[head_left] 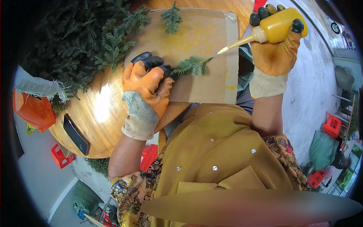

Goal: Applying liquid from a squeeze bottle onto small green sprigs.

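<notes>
In an orange glove with black fingertips, my left hand pinches the tip of a small green fir sprig above a cardboard sheet. My right hand, gloved the same way, is wrapped round a squeeze bottle of yellow liquid. The bottle is tilted, its long nozzle pointing down and left. Its white tip meets the thin stem end of the sprig or lies right beside it. Yellow spots dot the cardboard. Another fir sprig lies near the far edge of the cardboard.
A large heap of fir sprigs covers the far left of the round wooden table. A dark phone lies by the table's left edge, near an orange bag. Red stools stand on the floor around.
</notes>
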The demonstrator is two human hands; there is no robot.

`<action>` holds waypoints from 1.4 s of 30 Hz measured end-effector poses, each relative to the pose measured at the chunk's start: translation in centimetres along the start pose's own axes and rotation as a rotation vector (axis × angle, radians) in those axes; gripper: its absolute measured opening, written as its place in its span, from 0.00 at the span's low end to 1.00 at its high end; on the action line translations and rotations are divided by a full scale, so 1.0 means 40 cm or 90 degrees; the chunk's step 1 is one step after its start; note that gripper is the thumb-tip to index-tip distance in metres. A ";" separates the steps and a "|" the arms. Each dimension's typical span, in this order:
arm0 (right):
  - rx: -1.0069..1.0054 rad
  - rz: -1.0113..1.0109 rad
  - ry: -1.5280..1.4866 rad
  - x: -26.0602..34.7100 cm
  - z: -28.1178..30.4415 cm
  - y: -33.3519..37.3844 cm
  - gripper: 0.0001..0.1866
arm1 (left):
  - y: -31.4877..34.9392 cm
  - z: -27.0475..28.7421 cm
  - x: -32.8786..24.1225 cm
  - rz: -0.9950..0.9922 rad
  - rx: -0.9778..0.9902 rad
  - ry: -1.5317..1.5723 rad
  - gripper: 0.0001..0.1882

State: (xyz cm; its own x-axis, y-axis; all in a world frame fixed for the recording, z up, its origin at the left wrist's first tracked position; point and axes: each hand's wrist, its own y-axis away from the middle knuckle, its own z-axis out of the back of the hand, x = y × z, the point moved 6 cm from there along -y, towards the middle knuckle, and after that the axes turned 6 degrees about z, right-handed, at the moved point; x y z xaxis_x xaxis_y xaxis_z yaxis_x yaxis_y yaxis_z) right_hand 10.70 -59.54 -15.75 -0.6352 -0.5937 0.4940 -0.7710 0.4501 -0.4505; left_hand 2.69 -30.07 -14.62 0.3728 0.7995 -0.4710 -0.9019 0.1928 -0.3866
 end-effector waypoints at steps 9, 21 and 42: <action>-0.042 -0.049 -0.042 -0.022 -0.073 0.013 0.26 | 0.010 -0.006 0.004 -0.025 -0.007 -0.026 0.13; 0.018 -0.129 -0.073 -0.094 -0.148 0.056 0.22 | 0.008 0.006 -0.002 -0.011 0.012 -0.027 0.16; 0.038 -0.100 -0.120 -0.062 0.035 0.024 0.25 | 0.012 0.007 -0.002 -0.023 0.005 -0.034 0.14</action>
State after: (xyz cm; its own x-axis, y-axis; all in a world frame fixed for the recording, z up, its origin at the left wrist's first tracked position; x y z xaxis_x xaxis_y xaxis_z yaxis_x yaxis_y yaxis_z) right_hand 11.59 -58.57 -18.46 -0.4832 -0.7702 0.4163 -0.8523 0.3050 -0.4250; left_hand 2.18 -29.87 -14.55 0.3927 0.8211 -0.4141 -0.8901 0.2263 -0.3956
